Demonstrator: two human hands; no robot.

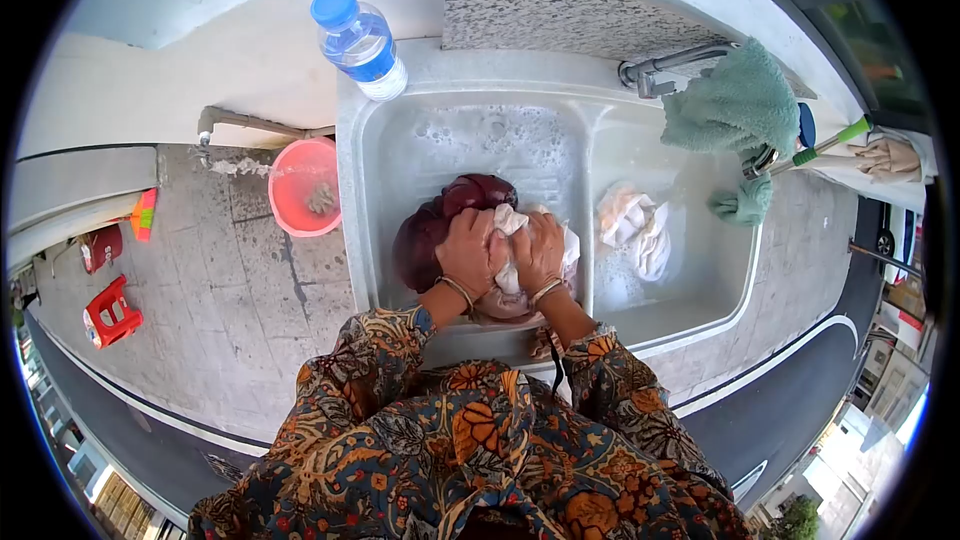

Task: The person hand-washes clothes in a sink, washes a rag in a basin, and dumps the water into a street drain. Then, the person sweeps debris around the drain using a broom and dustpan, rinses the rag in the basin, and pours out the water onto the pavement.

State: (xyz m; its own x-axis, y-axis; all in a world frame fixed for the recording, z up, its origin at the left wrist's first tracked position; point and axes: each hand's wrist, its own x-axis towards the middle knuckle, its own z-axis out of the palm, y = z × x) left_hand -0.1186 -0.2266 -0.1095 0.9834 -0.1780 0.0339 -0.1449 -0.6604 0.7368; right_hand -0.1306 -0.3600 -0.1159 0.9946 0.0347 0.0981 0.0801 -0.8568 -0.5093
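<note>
Both hands are together in the left basin of a pale double sink (352, 190), over its ribbed washboard slope. My left hand (472, 252) is closed on a bunched whitish cloth (511, 221). From the other side, my right hand (538, 252) grips the same cloth, its fingers curled in. Beside and beneath my left hand lies a wet dark-red garment (425, 235), crumpled in a heap. Soapy water (490, 130) with bubbles covers the far part of this basin. Some of the cloth is hidden under my palms.
In the right basin lies another white cloth (635, 230) in water. A green towel (735, 100) hangs over the faucet (650, 80). On the sink's back-left corner stands a blue-capped bottle (365, 50). A pink bucket (303, 188) and a red stool (112, 312) are at left.
</note>
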